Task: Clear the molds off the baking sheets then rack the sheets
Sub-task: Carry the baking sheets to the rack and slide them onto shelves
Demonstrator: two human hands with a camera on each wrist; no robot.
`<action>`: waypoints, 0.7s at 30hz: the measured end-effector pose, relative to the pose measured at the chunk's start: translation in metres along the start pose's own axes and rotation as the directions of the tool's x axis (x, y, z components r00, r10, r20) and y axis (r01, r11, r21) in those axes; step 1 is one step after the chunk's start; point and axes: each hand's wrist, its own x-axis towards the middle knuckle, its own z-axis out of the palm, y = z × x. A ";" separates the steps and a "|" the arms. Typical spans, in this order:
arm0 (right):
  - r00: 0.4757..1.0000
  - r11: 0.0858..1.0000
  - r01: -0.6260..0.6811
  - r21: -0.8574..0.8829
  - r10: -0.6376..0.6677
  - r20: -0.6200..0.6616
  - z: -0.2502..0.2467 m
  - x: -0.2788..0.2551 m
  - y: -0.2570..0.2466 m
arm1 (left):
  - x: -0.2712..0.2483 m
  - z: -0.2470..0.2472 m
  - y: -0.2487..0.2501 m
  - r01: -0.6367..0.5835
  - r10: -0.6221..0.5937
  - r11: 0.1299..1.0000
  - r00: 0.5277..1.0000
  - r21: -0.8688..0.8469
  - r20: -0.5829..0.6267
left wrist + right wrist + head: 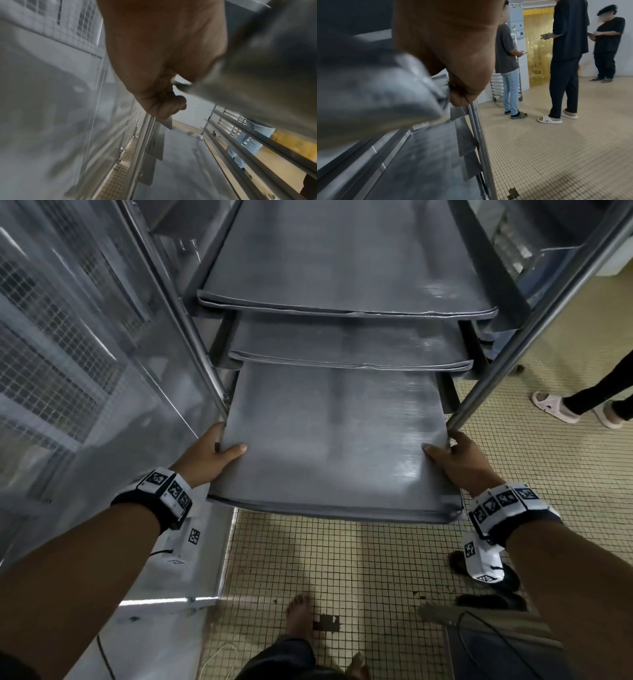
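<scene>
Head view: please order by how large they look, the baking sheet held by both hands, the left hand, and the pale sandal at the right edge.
1. baking sheet, clearly largest.
2. left hand.
3. pale sandal, though it lies farther away, so unsure.

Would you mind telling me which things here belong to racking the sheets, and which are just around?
Job in hand:
baking sheet, held by left hand and right hand
rack
racked sheets

Just around:
bystanders
second rack
tiled floor
</scene>
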 end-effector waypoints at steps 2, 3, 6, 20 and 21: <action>0.999 0.993 0.028 -0.111 -0.032 -0.029 0.000 -0.014 -0.002 | -0.017 -0.002 0.002 -0.019 0.028 0.982 0.999 0.188 -0.045; 0.997 0.981 0.047 -0.186 -0.058 -0.055 0.002 -0.022 -0.005 | -0.024 0.000 0.005 -0.030 0.059 0.950 0.995 0.312 -0.084; 0.977 0.890 0.184 -0.417 -0.211 -0.017 0.014 -0.057 -0.021 | -0.053 0.017 0.032 -0.094 0.151 0.810 0.987 0.580 -0.050; 0.790 0.643 0.611 -0.461 -0.527 0.312 0.067 -0.119 -0.030 | -0.093 0.095 0.079 -0.446 0.219 0.593 0.890 0.671 0.399; 0.784 0.640 0.619 -0.456 -0.541 0.305 0.069 -0.118 -0.029 | -0.093 0.097 0.079 -0.448 0.231 0.596 0.891 0.667 0.391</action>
